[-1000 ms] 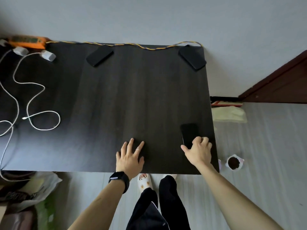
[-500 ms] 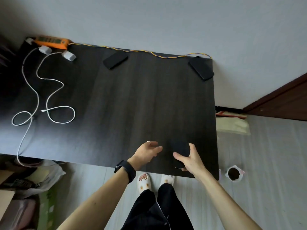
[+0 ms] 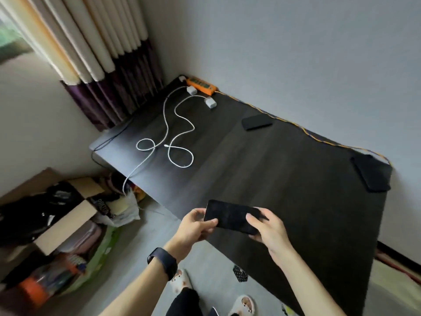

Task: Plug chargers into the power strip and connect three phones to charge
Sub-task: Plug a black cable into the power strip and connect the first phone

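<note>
At far left, an open cardboard box (image 3: 68,201) of clutter is seen on the floor, below a pleated curtain (image 3: 109,65). On the dark table (image 3: 296,179), white cables (image 3: 173,137) are looped, one trailing over the left edge. They lead back to a white charger (image 3: 192,90) lying just beside an orange power strip (image 3: 200,84) in the far corner, with a second charger (image 3: 210,102) near it. Above the table's near edge, a black phone (image 3: 232,216) is held screen up by both hands. Its left end is pinched by the left hand (image 3: 193,226) – thumb on top, fingers curled beneath – and its right end is gripped likewise by the right hand (image 3: 268,226). A second phone (image 3: 257,122) lies by the back edge, and a third phone (image 3: 371,173) at the far right corner.
</note>
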### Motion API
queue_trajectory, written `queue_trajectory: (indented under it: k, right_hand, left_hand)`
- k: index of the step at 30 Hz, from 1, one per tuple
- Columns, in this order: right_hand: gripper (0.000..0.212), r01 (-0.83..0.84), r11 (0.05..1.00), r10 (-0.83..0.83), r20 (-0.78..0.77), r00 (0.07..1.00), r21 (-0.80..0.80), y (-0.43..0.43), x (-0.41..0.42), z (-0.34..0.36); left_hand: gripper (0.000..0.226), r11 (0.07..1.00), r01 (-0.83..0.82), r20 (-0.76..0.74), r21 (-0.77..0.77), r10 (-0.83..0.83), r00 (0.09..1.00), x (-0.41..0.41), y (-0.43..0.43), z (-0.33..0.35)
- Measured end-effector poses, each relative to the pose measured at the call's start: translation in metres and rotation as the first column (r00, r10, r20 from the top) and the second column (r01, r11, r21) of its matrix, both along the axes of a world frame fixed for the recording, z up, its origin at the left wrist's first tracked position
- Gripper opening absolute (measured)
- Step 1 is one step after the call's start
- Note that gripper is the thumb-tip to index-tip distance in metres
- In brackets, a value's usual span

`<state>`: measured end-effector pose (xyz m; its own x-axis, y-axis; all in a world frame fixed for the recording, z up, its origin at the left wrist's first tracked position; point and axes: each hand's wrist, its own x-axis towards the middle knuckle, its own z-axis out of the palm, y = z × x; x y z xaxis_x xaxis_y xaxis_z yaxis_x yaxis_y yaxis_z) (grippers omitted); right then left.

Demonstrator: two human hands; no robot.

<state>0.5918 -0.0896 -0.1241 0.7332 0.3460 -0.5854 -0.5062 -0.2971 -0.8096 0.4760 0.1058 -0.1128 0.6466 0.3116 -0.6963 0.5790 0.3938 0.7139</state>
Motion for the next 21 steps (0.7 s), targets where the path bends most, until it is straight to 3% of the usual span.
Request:
queue_trajectory:
  k: [4,9,15,21]
  right_hand:
    - [0.034,-0.063,0.998,0.063,0.084,0.995,0.003,0.092,-0.01,0.01]
    - [0.036,-0.243,0.969,0.247,0.174,0.953,-0.045,0.213,-0.032,0.018]
    - [0.035,-0.352,0.933,0.359,0.154,0.921,-0.07,0.335,-0.053,0.019]
    - [0.041,-0.454,0.816,0.533,0.158,0.831,-0.359,0.42,-0.055,-0.005]
  left_hand:
    - [0.044,0.997,0.057,-0.051,0.059,-0.054,0.997,-0.035,0.063,0.007]
    - [0.028,0.993,-0.043,-0.03,0.107,0.047,0.998,-0.072,0.176,0.008]
    - [0.019,0.994,-0.055,0.046,0.089,0.051,0.998,-0.107,0.301,0.0]
    - [0.017,0.951,-0.303,0.015,0.06,0.303,0.953,-0.113,0.402,-0.029]
